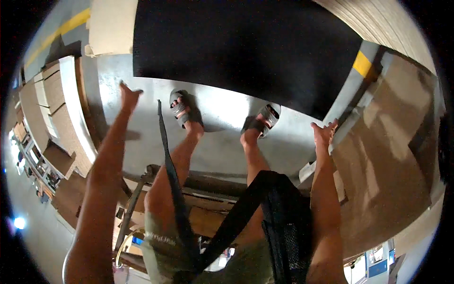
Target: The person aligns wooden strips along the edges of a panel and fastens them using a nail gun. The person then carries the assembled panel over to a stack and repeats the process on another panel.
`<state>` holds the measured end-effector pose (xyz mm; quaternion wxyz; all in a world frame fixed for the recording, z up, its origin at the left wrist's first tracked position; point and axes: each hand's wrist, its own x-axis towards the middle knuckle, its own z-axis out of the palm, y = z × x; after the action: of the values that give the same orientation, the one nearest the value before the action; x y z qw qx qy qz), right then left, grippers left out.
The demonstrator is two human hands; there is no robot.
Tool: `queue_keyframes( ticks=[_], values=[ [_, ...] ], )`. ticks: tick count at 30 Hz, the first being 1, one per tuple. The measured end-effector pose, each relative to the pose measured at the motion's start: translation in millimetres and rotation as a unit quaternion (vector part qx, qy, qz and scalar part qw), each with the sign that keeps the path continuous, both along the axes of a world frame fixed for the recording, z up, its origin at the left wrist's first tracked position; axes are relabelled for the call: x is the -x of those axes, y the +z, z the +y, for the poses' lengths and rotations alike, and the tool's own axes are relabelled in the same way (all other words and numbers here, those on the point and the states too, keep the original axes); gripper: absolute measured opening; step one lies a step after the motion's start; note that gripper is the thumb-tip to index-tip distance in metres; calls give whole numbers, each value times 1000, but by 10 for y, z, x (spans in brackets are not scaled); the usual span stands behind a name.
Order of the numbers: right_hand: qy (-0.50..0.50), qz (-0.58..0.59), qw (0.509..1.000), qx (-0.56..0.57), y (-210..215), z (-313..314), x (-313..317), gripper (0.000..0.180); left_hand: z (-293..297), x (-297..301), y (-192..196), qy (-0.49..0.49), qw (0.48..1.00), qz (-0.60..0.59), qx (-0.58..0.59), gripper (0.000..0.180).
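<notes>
Thumbs (137,92) parted from fingers (124,87), left hand (128,98) and right hand (324,134) near one black sheet (241,52); two sandals (181,109) between.

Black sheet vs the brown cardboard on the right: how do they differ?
Look: the black sheet is almost evenly dark; the brown cardboard shows patches of light and shadow. Place: the sheet is ahead of the sandalled feet; the cardboard is right of the right hand. Shared: both show broad faces.
</notes>
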<state>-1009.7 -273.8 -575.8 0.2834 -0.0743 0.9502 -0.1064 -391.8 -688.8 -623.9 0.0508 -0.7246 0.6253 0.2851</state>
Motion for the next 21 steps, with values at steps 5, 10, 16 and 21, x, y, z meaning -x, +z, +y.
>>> queue_keyframes(
  ticks=[5,10,16,21],
  values=[
    [-80,-239,957,142,830,-155,-638,76,1381,-263,778,-129,980,-17,-152,98],
    [316,-324,788,416,2043,-662,-1457,39,2169,-519,2027,7,910,316,-270,60],
    [12,-724,614,313,3728,-140,-2257,61,2129,910,3528,94,871,378,-301,28],
    [-302,-654,662,204,5360,221,-2586,76,702,2090,6035,-168,868,458,-94,25]
  ],
)
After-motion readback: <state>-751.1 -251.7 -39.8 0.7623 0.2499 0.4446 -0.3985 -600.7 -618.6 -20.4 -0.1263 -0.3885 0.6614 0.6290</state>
